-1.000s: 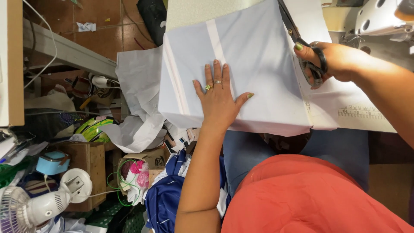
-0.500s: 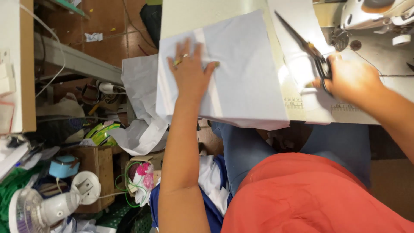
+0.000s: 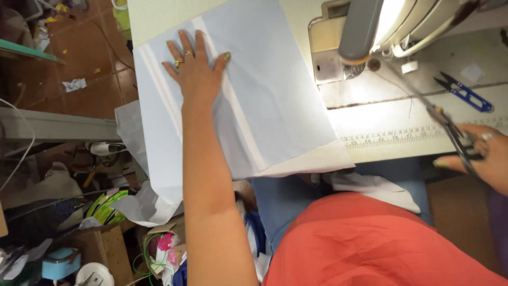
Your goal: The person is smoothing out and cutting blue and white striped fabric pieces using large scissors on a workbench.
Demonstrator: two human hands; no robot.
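- The left hand [image 3: 197, 71] is lying flat and wide open, with the fingers spread, on the pale blue sheet of fabric with white stripes [image 3: 264, 100]; the palm is pressing on the cloth and is gripping nothing.
- The pale blue fabric is lying on the cream sewing table [image 3: 402, 119], just beside the grey sewing machine [image 3: 381, 26], and its near edge is hanging over the table edge.
- The right hand [image 3: 484, 159] is closing around the handles of the dark metal scissors [image 3: 450, 127], with the fingers curled through them, at the right end of the table.
- The scissor blades are pointing toward the machine, well apart from the fabric.
- A small blue thread snipper [image 3: 464, 92] is lying on the table near the scissors, and no hand is touching it.
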